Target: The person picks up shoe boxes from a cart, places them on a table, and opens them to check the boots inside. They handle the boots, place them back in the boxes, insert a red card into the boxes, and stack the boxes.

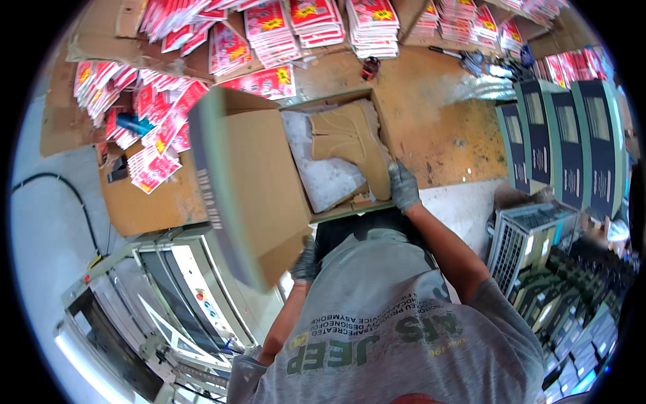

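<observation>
A shoe box (350,214) stands open on the bench before me, its brown-lined lid (262,182) swung up to the left and blurred at its outer edge. Inside, a tan boot (346,138) lies on its side over pale wrapping paper (306,168). My gloved left hand (305,262) is closed on the lid's near edge, with some fingers hidden behind it. At the near right corner, my gloved right hand (404,187) grips the box wall beside the boot's toe; its fingers are partly out of sight.
Stacks of red printed packets (269,30) fill cardboard bins along the back and left of the wooden bench (451,135). Several dark boxes (568,145) stand at the right, above a wire crate (531,229). A machine (195,289) is close at my left.
</observation>
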`<action>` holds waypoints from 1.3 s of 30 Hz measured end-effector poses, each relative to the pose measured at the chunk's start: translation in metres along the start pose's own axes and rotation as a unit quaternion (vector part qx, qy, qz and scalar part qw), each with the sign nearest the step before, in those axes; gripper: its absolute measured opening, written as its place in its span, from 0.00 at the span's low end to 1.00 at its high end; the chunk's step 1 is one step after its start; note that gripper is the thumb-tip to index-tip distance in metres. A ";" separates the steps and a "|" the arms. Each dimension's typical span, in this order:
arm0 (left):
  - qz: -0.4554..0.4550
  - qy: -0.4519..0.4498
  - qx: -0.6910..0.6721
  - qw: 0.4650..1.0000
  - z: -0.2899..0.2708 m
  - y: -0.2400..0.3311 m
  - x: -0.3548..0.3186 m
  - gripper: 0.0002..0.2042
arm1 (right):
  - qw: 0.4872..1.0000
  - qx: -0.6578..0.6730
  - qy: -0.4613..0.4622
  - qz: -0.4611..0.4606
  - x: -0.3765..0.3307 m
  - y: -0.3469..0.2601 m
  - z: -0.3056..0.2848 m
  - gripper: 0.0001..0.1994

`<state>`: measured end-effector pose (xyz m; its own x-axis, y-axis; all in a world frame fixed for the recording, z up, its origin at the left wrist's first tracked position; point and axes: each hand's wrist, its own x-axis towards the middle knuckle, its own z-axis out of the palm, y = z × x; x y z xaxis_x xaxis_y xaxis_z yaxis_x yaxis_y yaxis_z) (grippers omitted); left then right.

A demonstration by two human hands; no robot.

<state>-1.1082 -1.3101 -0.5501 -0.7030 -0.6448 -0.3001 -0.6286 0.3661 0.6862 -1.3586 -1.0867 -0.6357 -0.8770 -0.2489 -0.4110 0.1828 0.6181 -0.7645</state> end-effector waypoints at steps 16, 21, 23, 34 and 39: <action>-0.016 0.122 0.132 0.984 0.025 -0.036 0.044 0.16 | 0.945 -0.209 -0.004 -0.251 0.024 -0.010 0.036 0.16; -0.042 0.306 -0.398 0.864 0.001 -0.080 0.069 0.19 | 0.958 -0.205 0.005 -0.201 0.029 -0.054 0.058 0.24; -0.155 0.303 -0.458 0.821 -0.022 -0.078 0.083 0.22 | 0.983 -0.136 -0.021 -0.124 0.028 -0.068 0.068 0.25; -0.178 0.240 -0.496 0.815 -0.066 -0.105 0.130 0.23 | 0.965 -0.093 -0.056 -0.238 0.051 -0.073 0.067 0.30; -0.183 0.202 -0.484 0.831 -0.068 -0.142 0.127 0.17 | 0.957 -0.132 -0.212 -0.145 0.052 -0.106 0.032 0.33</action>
<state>-1.0859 -1.4898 -0.6401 -0.2315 -0.8384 -0.4934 -0.0760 -0.4900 0.8684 -1.4093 -1.1891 -0.5915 -0.6047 -0.6842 -0.4076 -0.2090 0.6302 -0.7478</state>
